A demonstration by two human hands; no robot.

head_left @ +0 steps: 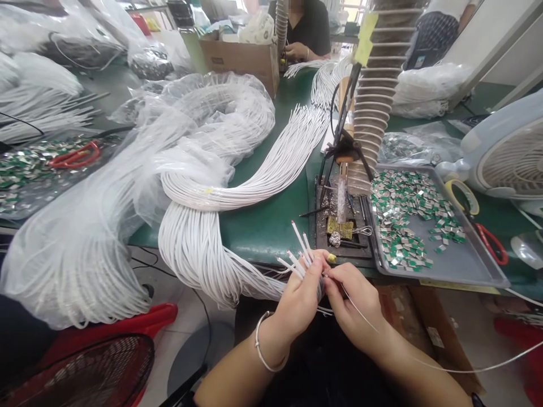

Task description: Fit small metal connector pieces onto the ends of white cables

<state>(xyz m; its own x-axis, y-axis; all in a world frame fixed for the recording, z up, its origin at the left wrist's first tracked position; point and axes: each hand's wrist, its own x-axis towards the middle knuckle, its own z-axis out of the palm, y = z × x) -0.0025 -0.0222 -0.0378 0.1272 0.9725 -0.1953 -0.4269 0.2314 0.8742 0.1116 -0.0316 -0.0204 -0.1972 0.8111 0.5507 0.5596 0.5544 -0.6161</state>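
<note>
The left hand [299,297] is closed round several white cables [297,265], their cut ends fanning up and leftward past its fingertips, away from the body. The right hand [360,302] meets it just to the right, thumb and forefinger pinched together; a thin strand [479,370] trails from them over the back of the hand and off rightward. What exactly sits at the pinch is too small to tell. The left fingers are nearer the cables, whose long axis runs from that grip leftward along the table edge into a thick white bundle [190,243]. Beyond the right fingers, ahead and to the right, a grey tray [460,263] holds loose scattered small green-and-silver boards [405,249]. Nearer, straight ahead of the fingertips, a dark stand [319,240] bears a yellow sponge [335,227]. Far left of the fingers, a clear plastic bag [123,175] wraps more white cables; farther ahead and left, a cardboard box [237,59] holds crumpled plastic.
</note>
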